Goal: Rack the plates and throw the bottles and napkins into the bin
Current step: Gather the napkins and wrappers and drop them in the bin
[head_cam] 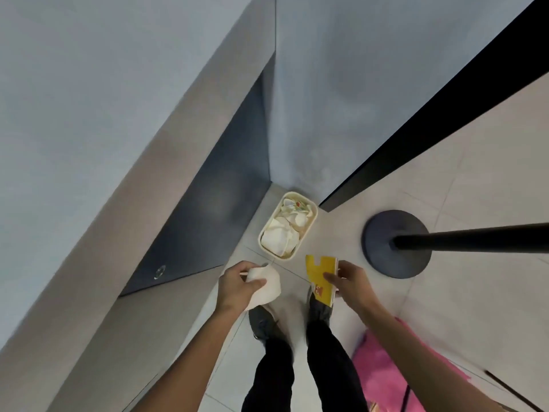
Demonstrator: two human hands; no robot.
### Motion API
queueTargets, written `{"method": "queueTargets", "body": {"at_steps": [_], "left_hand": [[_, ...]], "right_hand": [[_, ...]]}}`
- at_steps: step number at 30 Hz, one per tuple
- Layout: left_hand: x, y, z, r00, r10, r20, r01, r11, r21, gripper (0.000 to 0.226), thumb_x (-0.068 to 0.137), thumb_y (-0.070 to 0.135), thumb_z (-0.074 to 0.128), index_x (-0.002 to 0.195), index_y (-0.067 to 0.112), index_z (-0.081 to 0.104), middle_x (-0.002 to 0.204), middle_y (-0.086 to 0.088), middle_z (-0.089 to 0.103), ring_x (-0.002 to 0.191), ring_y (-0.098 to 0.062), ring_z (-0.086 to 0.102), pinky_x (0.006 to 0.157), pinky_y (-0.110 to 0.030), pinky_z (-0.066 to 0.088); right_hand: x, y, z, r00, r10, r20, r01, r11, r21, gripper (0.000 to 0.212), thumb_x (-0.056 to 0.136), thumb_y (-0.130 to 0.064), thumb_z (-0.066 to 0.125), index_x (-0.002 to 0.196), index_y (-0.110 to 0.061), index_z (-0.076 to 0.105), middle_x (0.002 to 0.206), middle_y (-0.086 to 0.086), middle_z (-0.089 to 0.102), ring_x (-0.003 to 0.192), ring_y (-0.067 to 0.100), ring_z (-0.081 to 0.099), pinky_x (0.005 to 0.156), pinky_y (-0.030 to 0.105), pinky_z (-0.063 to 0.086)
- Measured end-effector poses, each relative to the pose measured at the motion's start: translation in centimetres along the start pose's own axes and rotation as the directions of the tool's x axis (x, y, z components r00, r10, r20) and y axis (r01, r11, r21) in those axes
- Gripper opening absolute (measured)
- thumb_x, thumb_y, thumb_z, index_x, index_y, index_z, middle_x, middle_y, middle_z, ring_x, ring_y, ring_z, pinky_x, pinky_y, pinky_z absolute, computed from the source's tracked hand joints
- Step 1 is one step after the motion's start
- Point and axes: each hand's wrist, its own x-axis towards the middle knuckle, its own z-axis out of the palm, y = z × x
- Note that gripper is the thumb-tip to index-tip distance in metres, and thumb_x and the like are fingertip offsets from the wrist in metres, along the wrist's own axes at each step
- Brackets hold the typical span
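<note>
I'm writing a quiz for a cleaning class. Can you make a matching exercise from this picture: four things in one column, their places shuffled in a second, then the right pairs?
Things:
1. white napkin
2. yellow packet
3. bin
4. black stand base

Places:
A. on the floor, in the corner
B. held in the right hand
C. on the floor, right of the bin
D. held in the left hand

Pairs: 1-D; 2-B; 3-A; 4-C
</note>
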Motion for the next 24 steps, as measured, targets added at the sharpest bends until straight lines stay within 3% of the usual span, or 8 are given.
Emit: {"method": "queueTargets", "body": {"at_steps": [3, 6, 9, 12, 16, 18, 20, 24], "left_hand": [[6.6, -2.3, 2.8, 1.000, 0.018, 0.021, -0.019, 0.999, 0.049, 0.035, 0.076, -0.005, 0.075, 0.086, 0.027, 0.064, 0.096, 0.000, 0.066, 0.080, -0.015, 0.059, 0.054, -0.012, 0.043], [14.1, -4.8, 5.7, 0.999, 0.049, 0.000, -0.049, 0.996, 0.070, 0.036, 0.075, -0.005, 0.077, 0.085, 0.026, 0.061, 0.107, -0.011, 0.067, 0.091, -0.029, 0.063, 0.073, -0.028, 0.050], [20.2, -7.1, 9.3, 0.996, 0.093, -0.002, -0.093, 0.993, 0.078, 0.036, 0.074, 0.000, 0.081, 0.081, 0.026, 0.057, 0.100, -0.009, 0.066, 0.096, -0.033, 0.066, 0.083, -0.038, 0.054], [23.4, -8.6, 12.1, 0.987, 0.157, -0.015, -0.156, 0.984, 0.081, 0.032, 0.075, 0.004, 0.082, 0.091, 0.015, 0.057, 0.096, -0.005, 0.064, 0.091, -0.022, 0.062, 0.075, -0.024, 0.049], [26.1, -9.4, 14.2, 0.971, 0.223, -0.090, -0.215, 0.972, 0.092, 0.030, 0.075, 0.007, 0.082, 0.090, 0.012, 0.056, 0.098, 0.002, 0.066, 0.089, -0.014, 0.060, 0.063, -0.004, 0.042], [27.1, -9.8, 14.8, 0.968, 0.229, -0.099, -0.216, 0.968, 0.124, 0.030, 0.074, 0.011, 0.082, 0.087, 0.016, 0.056, 0.101, 0.006, 0.069, 0.094, -0.017, 0.064, 0.072, -0.019, 0.053], [27.6, -10.1, 15.0, 0.967, 0.232, -0.104, -0.205, 0.954, 0.219, 0.030, 0.073, 0.016, 0.082, 0.091, 0.020, 0.058, 0.105, 0.006, 0.069, 0.097, -0.021, 0.064, 0.076, -0.035, 0.056], [26.3, -9.9, 14.9, 0.919, 0.364, -0.153, -0.285, 0.879, 0.381, 0.045, 0.074, 0.017, 0.082, 0.113, 0.022, 0.059, 0.126, 0.003, 0.055, 0.114, -0.021, 0.051, 0.075, -0.031, 0.044]], "right_hand": [[7.2, 2.7, 1.1, 0.999, 0.001, -0.052, -0.002, 1.000, -0.024, 0.025, 0.078, -0.006, 0.074, 0.088, -0.026, 0.063, 0.080, 0.008, 0.072, 0.078, 0.031, 0.069, 0.080, 0.056, 0.055], [14.5, 3.8, 2.8, 0.999, -0.017, -0.039, 0.015, 0.999, -0.051, 0.022, 0.077, -0.005, 0.074, 0.089, -0.019, 0.062, 0.083, 0.012, 0.071, 0.076, 0.029, 0.065, 0.082, 0.049, 0.055], [20.6, 4.3, 4.1, 0.996, -0.091, -0.010, 0.088, 0.986, -0.143, 0.018, 0.080, -0.007, 0.070, 0.082, -0.021, 0.060, 0.074, 0.004, 0.063, 0.066, 0.019, 0.054, 0.071, 0.034, 0.047], [24.8, 4.3, 5.0, 0.983, -0.183, 0.002, 0.178, 0.955, -0.236, 0.013, 0.084, -0.012, 0.067, 0.095, -0.017, 0.068, 0.076, 0.001, 0.062, 0.067, 0.015, 0.052, 0.063, 0.024, 0.040], [28.8, 3.8, 6.6, 0.969, -0.239, 0.066, 0.248, 0.925, -0.289, 0.020, 0.084, -0.019, 0.070, 0.104, -0.019, 0.067, 0.081, 0.003, 0.064, 0.065, 0.014, 0.056, 0.073, 0.027, 0.048], [30.2, 3.5, 7.4, 0.971, -0.220, 0.092, 0.238, 0.921, -0.307, 0.029, 0.084, -0.024, 0.072, 0.112, -0.016, 0.066, 0.091, 0.007, 0.069, 0.076, 0.021, 0.064, 0.079, 0.032, 0.054], [30.7, 3.4, 7.5, 0.966, -0.234, 0.111, 0.259, 0.879, -0.402, 0.035, 0.085, -0.024, 0.072, 0.118, -0.014, 0.064, 0.100, 0.009, 0.071, 0.085, 0.022, 0.064, 0.078, 0.027, 0.050], [30.3, 4.0, 6.1, 0.892, -0.444, 0.088, 0.399, 0.680, -0.615, 0.057, 0.084, -0.024, 0.073, 0.136, -0.013, 0.051, 0.127, 0.011, 0.055, 0.109, 0.027, 0.057, 0.090, 0.033, 0.047]]}}
